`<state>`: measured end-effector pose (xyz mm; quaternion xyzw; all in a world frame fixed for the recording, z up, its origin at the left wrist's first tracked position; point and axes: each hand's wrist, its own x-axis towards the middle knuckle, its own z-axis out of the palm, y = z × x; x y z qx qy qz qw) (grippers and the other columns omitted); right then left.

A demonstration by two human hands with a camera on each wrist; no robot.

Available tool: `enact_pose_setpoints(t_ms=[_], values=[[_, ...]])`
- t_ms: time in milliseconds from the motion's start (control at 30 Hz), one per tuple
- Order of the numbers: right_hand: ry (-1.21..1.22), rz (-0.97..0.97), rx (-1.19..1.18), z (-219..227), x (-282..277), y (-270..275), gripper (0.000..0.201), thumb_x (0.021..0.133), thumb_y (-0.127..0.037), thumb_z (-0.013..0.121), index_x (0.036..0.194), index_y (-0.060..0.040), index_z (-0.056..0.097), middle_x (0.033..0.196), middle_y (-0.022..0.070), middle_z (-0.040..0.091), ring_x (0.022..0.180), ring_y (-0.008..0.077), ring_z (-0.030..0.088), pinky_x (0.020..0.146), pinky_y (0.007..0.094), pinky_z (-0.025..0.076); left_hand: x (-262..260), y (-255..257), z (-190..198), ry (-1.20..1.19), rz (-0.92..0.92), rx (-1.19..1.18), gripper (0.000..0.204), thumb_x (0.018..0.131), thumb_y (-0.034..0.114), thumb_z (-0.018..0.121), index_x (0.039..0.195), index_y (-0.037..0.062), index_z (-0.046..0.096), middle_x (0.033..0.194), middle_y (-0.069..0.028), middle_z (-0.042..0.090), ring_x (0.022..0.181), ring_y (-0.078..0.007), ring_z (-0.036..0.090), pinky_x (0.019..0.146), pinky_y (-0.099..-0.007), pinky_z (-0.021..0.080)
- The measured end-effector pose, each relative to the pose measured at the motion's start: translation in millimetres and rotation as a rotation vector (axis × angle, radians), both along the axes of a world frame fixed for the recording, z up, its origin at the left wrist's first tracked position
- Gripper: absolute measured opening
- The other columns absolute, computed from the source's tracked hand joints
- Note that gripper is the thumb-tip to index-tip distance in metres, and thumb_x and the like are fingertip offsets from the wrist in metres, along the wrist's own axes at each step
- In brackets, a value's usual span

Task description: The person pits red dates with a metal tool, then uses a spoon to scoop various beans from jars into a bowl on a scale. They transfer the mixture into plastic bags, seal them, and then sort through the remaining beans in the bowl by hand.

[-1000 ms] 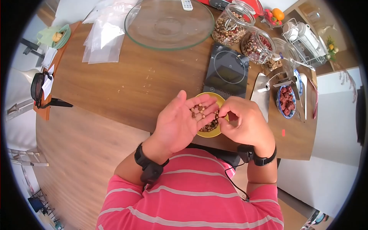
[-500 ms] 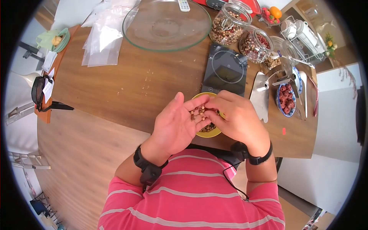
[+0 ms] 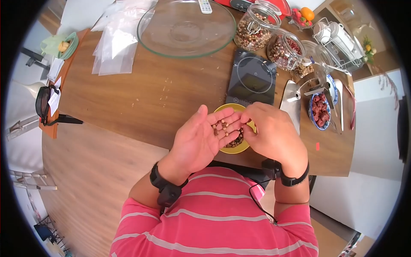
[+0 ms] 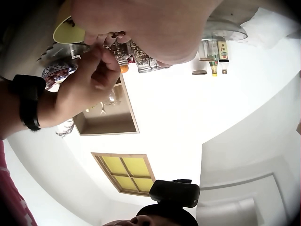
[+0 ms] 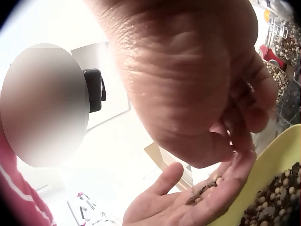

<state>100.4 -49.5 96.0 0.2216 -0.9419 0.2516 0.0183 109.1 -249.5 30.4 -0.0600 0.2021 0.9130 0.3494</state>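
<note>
My left hand is palm up with fingers extended, low over a yellow bowl. On its fingers lie several small round beige and brown beans, also in the right wrist view as beans. My right hand is beside them, palm down, fingers curled, thumb and forefinger tips close together at the left fingertips. I cannot tell whether anything is between those tips. More beans mixed with dark bits fill the bowl, partly hidden by both hands.
Behind the bowl lies a black kitchen scale. Beans fill glass jars at the back right. A metal scraper and a patterned bowl of dark red pieces stand right. A glass plate and plastic bags lie further back.
My right hand reached left over the left palm, fingers among the beans, then drew back right to the left fingertips. The left hand stayed nearly still, palm up with beans.
</note>
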Motion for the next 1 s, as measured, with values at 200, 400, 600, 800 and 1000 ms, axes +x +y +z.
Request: enact_pose_setpoints(t_ms=[200,400,600,800,1000], values=[[0.089,0.017,-0.025,-4,-3,-15,0.012,0.081,-0.011,0.074,0.091,-0.0069,0.069,0.085,0.0078,0.063,0.084,0.0314,0.067,0.068,0.0432,0.054,1,1,-7,0.018,0.002,0.040,0.081,0.108,0.060,0.035,0.148,-0.0095,0.039,0.137,-0.0166,0.058,0.127,-0.0270,0.058,0.117,-0.0431,0.040],[0.088,0.126,0.018,-12,-3,-22,0.012,0.082,-0.016,0.072,0.088,-0.0063,0.070,0.085,0.0076,0.065,0.085,0.0304,0.068,0.069,0.0424,0.055,4,2,-11,0.121,-0.051,0.125,0.069,0.110,0.055,0.035,0.146,-0.0031,0.045,0.130,-0.0093,0.061,0.123,-0.0178,0.057,0.112,-0.0381,0.041],[-0.010,0.092,0.160,-10,-13,-20,0.013,0.078,-0.017,0.074,0.082,-0.0055,0.069,0.083,0.0100,0.066,0.081,0.0315,0.069,0.068,0.0441,0.055,5,3,-9,0.120,-0.053,0.096,0.064,0.111,0.055,0.036,0.142,-0.0003,0.048,0.128,-0.0078,0.061,0.121,-0.0163,0.056,0.110,-0.0356,0.041],[-0.129,0.070,-0.305,2,-8,-6,0.011,0.075,-0.008,0.073,0.082,-0.0045,0.065,0.076,0.0104,0.063,0.068,0.0310,0.066,0.060,0.0420,0.051,5,6,9,0.036,-0.033,0.064,0.059,0.111,0.051,0.040,0.137,-0.0003,0.052,0.128,-0.0094,0.062,0.119,-0.0190,0.059,0.106,-0.0371,0.046],[-0.082,-0.072,-0.197,-23,4,24,0.013,0.077,-0.004,0.072,0.087,-0.0047,0.064,0.080,0.0123,0.066,0.073,0.0348,0.066,0.064,0.0426,0.052,-4,8,-4,-0.007,0.045,-0.104,0.043,0.111,0.044,0.043,0.115,0.0061,0.063,0.109,-0.0086,0.067,0.097,-0.0200,0.063,0.083,-0.0344,0.051]])
